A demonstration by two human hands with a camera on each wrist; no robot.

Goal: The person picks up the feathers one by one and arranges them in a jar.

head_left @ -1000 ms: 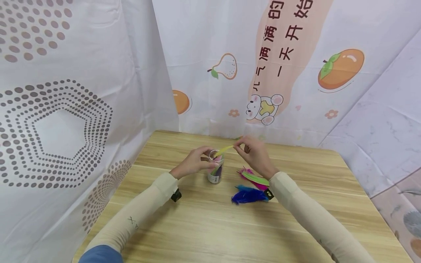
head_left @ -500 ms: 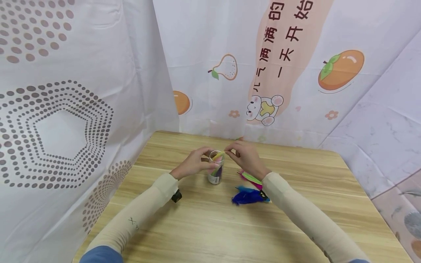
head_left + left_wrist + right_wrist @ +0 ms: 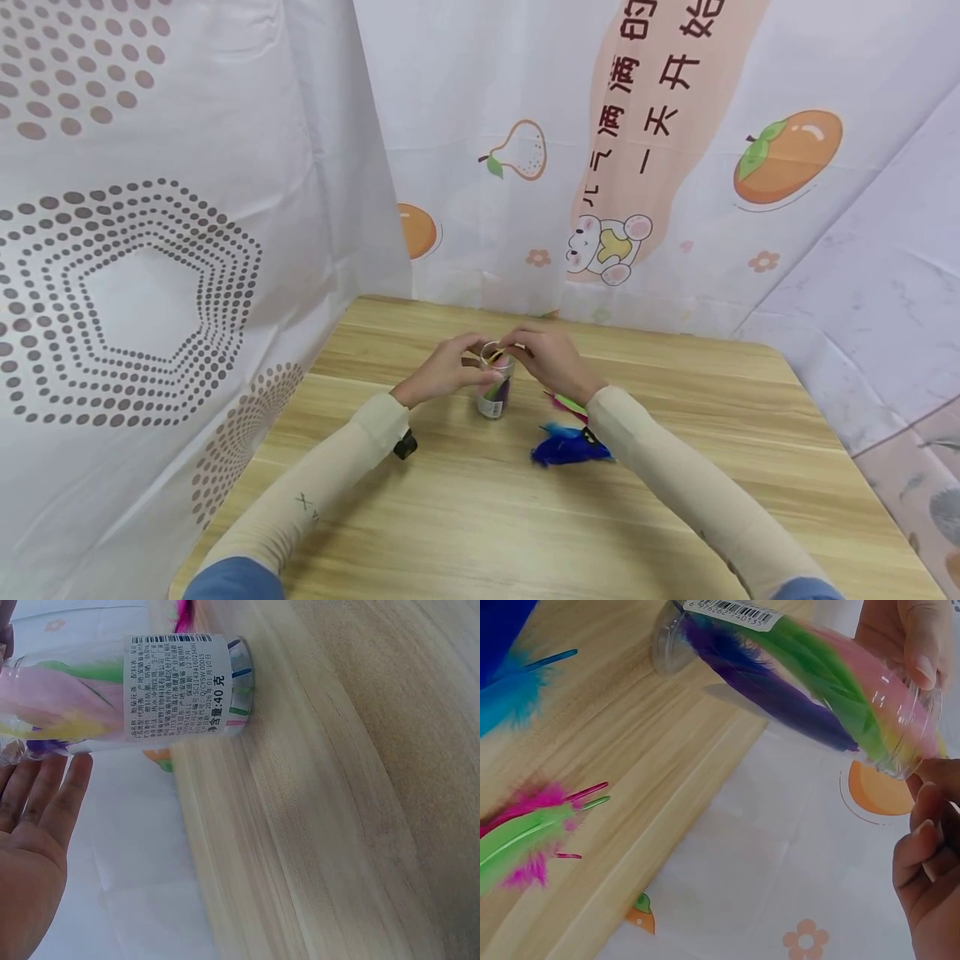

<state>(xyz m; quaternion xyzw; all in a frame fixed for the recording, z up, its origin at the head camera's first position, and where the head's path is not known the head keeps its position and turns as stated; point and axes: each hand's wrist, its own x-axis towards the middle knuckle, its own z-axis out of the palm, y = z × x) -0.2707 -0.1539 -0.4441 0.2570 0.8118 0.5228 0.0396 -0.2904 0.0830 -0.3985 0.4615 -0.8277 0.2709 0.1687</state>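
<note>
Far to the left of the clear jar (image 3: 491, 407), a dotted cloth (image 3: 322, 208) hangs along the left edge of the wooden table (image 3: 420, 517). Between that edge and the jar, the cream left sleeve (image 3: 330, 481) slants in from the near side, a black wrist camera (image 3: 405, 445) at its cuff. The left hand (image 3: 447, 364) grasps the jar's upper part from the left, thumb on the near side and fingers on the far side.

The jar looks upright, nearer the table's far edge than its near one; whether its base touches the wood I cannot tell. Inside it are a pink feather (image 3: 86, 701), a green feather (image 3: 821, 682) and a purple feather (image 3: 769, 697). A yellow feather (image 3: 79, 730) leans through its mouth, and there the right hand (image 3: 553, 360) pinches its end between thumb and fingertips.

Just to the jar's right and nearer lie blue feathers (image 3: 567, 451); beyond them, magenta and lime feathers (image 3: 525, 832) lie with quills toward the jar, partly under the right sleeve (image 3: 675, 467) in the head view. Bare wood stretches on the jar's near side, between the sleeves, and farther right to the table's right edge.
</note>
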